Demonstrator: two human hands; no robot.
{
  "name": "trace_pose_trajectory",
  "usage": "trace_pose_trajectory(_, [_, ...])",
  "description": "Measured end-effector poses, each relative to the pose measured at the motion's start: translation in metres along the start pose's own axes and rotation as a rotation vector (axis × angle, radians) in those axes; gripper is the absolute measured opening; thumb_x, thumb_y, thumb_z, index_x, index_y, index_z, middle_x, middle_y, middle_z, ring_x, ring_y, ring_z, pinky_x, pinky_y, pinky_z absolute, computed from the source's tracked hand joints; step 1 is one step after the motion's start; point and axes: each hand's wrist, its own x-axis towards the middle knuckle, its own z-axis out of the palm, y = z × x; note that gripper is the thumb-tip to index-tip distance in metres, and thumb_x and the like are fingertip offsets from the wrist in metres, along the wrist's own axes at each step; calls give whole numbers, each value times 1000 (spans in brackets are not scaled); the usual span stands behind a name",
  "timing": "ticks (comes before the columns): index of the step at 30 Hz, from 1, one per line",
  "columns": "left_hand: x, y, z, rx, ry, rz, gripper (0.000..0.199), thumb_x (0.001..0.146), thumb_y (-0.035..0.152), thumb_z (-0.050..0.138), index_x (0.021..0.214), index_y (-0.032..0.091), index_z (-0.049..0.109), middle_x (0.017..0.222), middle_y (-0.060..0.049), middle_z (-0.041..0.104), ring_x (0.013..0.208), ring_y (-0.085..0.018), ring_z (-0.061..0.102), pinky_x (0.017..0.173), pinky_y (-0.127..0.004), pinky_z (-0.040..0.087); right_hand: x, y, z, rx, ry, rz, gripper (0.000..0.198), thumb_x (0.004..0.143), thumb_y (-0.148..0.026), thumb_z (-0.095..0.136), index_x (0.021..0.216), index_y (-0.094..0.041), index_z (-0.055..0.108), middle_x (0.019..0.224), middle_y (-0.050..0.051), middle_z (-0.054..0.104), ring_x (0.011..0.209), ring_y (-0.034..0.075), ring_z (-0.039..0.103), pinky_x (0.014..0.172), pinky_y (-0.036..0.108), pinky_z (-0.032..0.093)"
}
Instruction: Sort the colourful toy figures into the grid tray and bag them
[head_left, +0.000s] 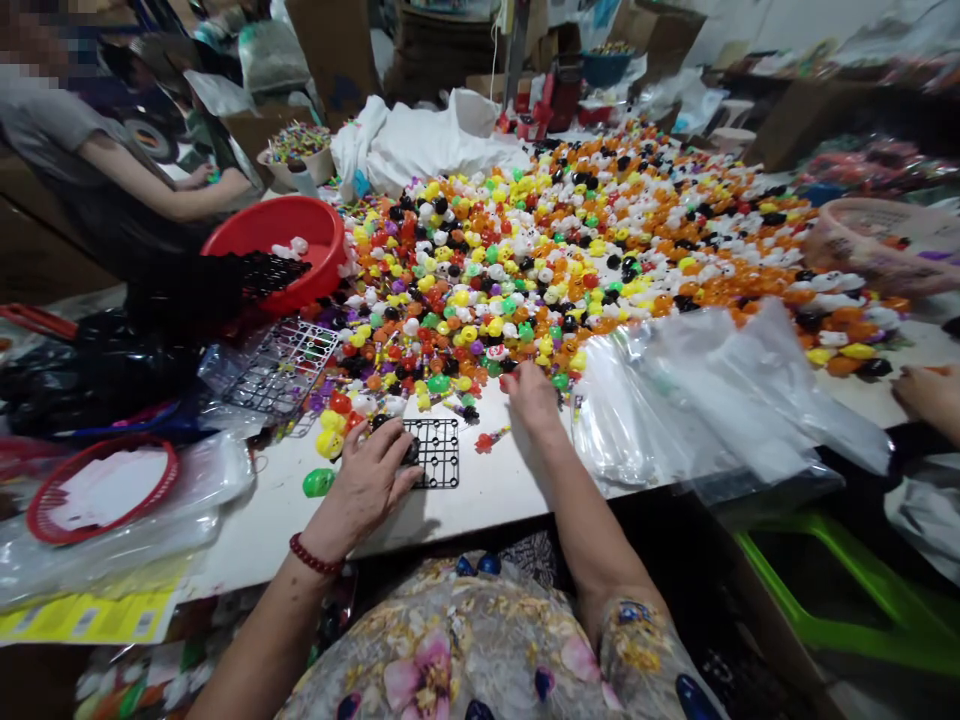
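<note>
My left hand (373, 478), a dark red beaded bracelet on its wrist, lies palm down with fingers spread over the left part of a black plastic grid (441, 455). A black piece (411, 451) shows beside its fingers. At the near edge of a heap of small colourful plastic figures (480, 270), my right hand (534, 402) has its fingers curled together. A bit of red shows at its fingertips; what they hold is hidden. Between the hands lies a small orange-red figure (484, 441) on a stick. A green piece (319, 483) sits left of my left hand.
Clear plastic bags (637, 410) lie to the right. At left are another black grid (289, 365), a red tub (319, 225) with black grids, and a red basket (161, 490). A person (82, 150) works at far left; another person's hand (930, 395) shows at right.
</note>
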Motion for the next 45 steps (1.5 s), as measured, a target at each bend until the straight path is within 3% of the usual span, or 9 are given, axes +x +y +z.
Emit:
trace_pose_trajectory(3, [-1, 0, -1, -1, -6, -16, 32, 96, 33, 45, 120, 20, 60, 121, -14, 65, 120, -27, 57, 111, -50, 31, 22, 20, -20, -293, 187, 176, 27, 90, -24, 61, 111, -7, 58, 113, 25, 62, 100, 32, 63, 84, 43, 50])
trace_pose_trajectory(9, [-1, 2, -5, 10, -61, -42, 33, 96, 34, 45, 122, 19, 59, 131, -16, 60, 125, -28, 54, 111, -51, 32, 31, 27, -19, -466, 171, 229, 30, 93, -17, 51, 117, 1, 57, 116, 28, 60, 106, 33, 64, 85, 39, 49])
trace_pose_trajectory(18, [0, 11, -7, 42, -98, -59, 42, 99, 44, 43, 126, 16, 57, 130, -16, 61, 128, -28, 52, 111, -52, 31, 26, 18, -27, -419, 168, 268, 29, 91, -22, 47, 111, -6, 62, 108, 24, 64, 103, 34, 65, 88, 44, 49])
trace_pose_trajectory(22, [1, 11, -6, 28, -109, -60, 46, 98, 48, 42, 127, 16, 57, 131, -16, 62, 130, -28, 51, 111, -53, 32, 19, 17, -24, -177, 220, 252, 27, 85, -27, 55, 107, -12, 61, 100, 19, 68, 94, 30, 66, 86, 45, 50])
trace_pose_trajectory(24, [1, 10, -4, 28, -96, -58, 47, 99, 49, 40, 128, 15, 56, 130, -16, 62, 129, -28, 51, 111, -53, 31, 9, 15, -8, 116, 165, 187, 28, 81, -35, 60, 102, -16, 60, 95, 14, 69, 86, 26, 66, 80, 41, 53])
trace_pose_trajectory(27, [0, 8, -2, 32, -57, -45, 47, 100, 48, 38, 127, 15, 57, 129, -16, 63, 128, -27, 53, 112, -52, 30, -13, 7, 32, 555, -80, 94, 37, 71, -48, 69, 91, -18, 61, 86, 8, 70, 74, 21, 66, 71, 36, 55])
trace_pose_trajectory(30, [-1, 6, -2, 33, -41, -23, 46, 100, 45, 37, 128, 14, 56, 129, -16, 63, 127, -27, 53, 113, -51, 29, -30, -8, 75, 687, -313, 68, 36, 68, -48, 73, 83, -17, 65, 75, 5, 70, 68, 19, 65, 67, 33, 54])
trace_pose_trajectory(36, [-7, 0, -3, 2, -40, 5, 45, 99, 39, 40, 137, 16, 50, 132, -16, 62, 129, -27, 53, 114, -51, 27, -31, -30, 110, 529, -425, -108, 9, 76, -25, 65, 80, -18, 66, 76, 1, 69, 73, 17, 62, 71, 28, 49])
trace_pose_trajectory(45, [-6, -1, -4, 15, -31, 30, 46, 99, 35, 42, 141, 17, 45, 132, -14, 62, 128, -26, 53, 116, -48, 23, -36, -29, 108, 110, -467, -319, 18, 83, -17, 57, 99, -20, 64, 88, 4, 71, 81, 19, 62, 73, 26, 44])
